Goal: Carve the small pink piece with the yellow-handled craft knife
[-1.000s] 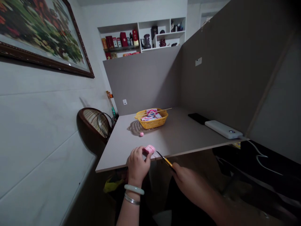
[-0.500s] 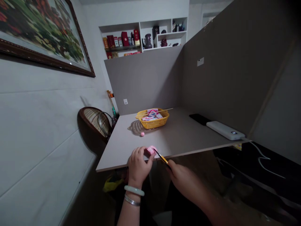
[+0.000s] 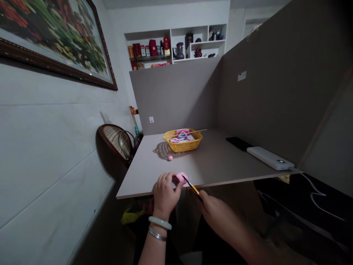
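Note:
A small pink block [image 3: 181,177] lies at the near edge of the table. My left hand [image 3: 166,192] is closed around its left side, with fingers behind and thumb in front. A bangle and silver bracelets circle the left wrist. My right hand [image 3: 211,207] grips a slim carving knife [image 3: 194,189] with a yellow and black handle. Its dark, thin blade slants up to the left and its tip touches the top of the block. Whether the tip has sunk in cannot be made out. Farther back sits a small pink ball [image 3: 170,158].
A yellow basket [image 3: 183,147] holds printed packets, with a thin stick [image 3: 193,132] across its rim. On the right lie a white power bank [image 3: 268,157] with a cable and a dark flat object [image 3: 237,143]. Grey panels [image 3: 176,97] stand along the table's back and right sides.
The whole view has shifted slightly, so everything appears a little farther right. Both hands keep their hold, and the knife tip stays on the pink block.

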{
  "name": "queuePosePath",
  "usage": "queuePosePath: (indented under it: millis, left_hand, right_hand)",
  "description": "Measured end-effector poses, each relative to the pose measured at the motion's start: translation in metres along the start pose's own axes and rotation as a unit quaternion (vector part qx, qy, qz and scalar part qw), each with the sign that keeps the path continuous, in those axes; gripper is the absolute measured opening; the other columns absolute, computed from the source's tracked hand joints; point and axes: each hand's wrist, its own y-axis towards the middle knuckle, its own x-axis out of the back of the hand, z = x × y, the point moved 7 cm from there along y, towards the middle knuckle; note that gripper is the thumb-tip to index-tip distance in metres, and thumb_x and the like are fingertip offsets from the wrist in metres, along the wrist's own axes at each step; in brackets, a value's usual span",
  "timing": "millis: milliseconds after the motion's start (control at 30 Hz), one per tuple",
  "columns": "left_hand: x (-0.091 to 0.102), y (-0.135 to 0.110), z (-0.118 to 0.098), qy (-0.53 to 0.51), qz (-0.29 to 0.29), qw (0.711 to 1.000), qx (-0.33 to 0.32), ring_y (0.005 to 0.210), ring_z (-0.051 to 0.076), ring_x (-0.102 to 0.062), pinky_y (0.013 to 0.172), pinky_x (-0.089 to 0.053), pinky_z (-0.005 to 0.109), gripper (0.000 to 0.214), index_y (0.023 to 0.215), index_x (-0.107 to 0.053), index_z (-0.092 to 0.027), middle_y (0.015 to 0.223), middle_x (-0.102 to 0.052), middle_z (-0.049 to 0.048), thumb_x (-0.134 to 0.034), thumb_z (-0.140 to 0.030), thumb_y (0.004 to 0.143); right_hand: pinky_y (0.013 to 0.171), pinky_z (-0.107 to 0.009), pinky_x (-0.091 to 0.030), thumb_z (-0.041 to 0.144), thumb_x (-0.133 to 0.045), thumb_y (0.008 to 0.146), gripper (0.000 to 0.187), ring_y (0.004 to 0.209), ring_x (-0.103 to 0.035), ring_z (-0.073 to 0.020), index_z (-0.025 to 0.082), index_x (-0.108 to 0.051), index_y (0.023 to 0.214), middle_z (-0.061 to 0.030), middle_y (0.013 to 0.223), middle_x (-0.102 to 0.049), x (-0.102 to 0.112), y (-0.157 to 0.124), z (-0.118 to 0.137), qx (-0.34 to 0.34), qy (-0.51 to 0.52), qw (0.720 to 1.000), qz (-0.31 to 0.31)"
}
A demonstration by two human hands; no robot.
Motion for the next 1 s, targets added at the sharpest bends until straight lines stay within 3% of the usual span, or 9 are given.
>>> queuePosePath:
  millis: [233,433,667,833,1000]
  left_hand:
    - [-0.002,0.001,0.004,-0.009,0.007,1.000,0.002,0.090,0.020,-0.058,0.076,-0.045,0.032,0.024,0.098,-0.055,-0.021,0.098,-0.063,0.0053,-0.054,-0.042,0.088]
    - [-0.001,0.002,0.002,-0.015,0.011,1.000,0.002,0.091,0.021,-0.058,0.076,-0.045,0.032,0.020,0.094,-0.056,-0.021,0.094,-0.063,0.0043,-0.057,-0.040,0.086]
    - [0.000,0.003,0.004,-0.017,0.008,1.000,0.008,0.087,0.020,-0.058,0.075,-0.046,0.032,0.021,0.094,-0.057,-0.022,0.092,-0.063,0.0046,-0.056,-0.041,0.086]
    - [-0.001,0.002,0.003,-0.020,0.003,1.000,0.001,0.087,0.020,-0.058,0.074,-0.046,0.031,0.022,0.095,-0.058,-0.021,0.094,-0.062,0.0053,-0.057,-0.041,0.086]
    - [-0.002,0.002,0.002,-0.021,0.013,1.000,0.004,0.086,0.020,-0.058,0.074,-0.046,0.031,0.023,0.092,-0.058,-0.022,0.090,-0.062,0.0044,-0.056,-0.043,0.086]
  right_hand:
    - [0.053,-0.026,-0.024,0.020,-0.033,0.094,0.020,0.077,-0.068,-0.0203,0.018,-0.054,0.095,-0.0098,0.086,-0.070,0.006,0.014,0.016,0.006,-0.053,0.999,0.005]
    - [0.056,-0.025,-0.029,0.019,-0.031,0.095,0.022,0.077,-0.068,-0.0188,0.018,-0.053,0.090,-0.0078,0.082,-0.070,-0.001,0.000,0.002,0.006,-0.004,1.000,0.016]
    - [0.054,-0.026,-0.027,0.021,-0.032,0.095,0.022,0.077,-0.068,-0.0196,0.018,-0.054,0.098,-0.0090,0.085,-0.071,-0.001,0.011,0.012,-0.003,-0.041,0.999,0.007]
    - [0.055,-0.025,-0.028,0.020,-0.031,0.096,0.022,0.076,-0.068,-0.0193,0.019,-0.052,0.093,-0.0081,0.081,-0.070,-0.009,-0.003,-0.001,-0.011,-0.019,1.000,0.012]
    - [0.056,-0.025,-0.027,0.020,-0.032,0.095,0.021,0.078,-0.068,-0.0202,0.019,-0.052,0.092,-0.0090,0.084,-0.071,-0.001,0.003,0.006,-0.006,-0.033,0.999,0.005]
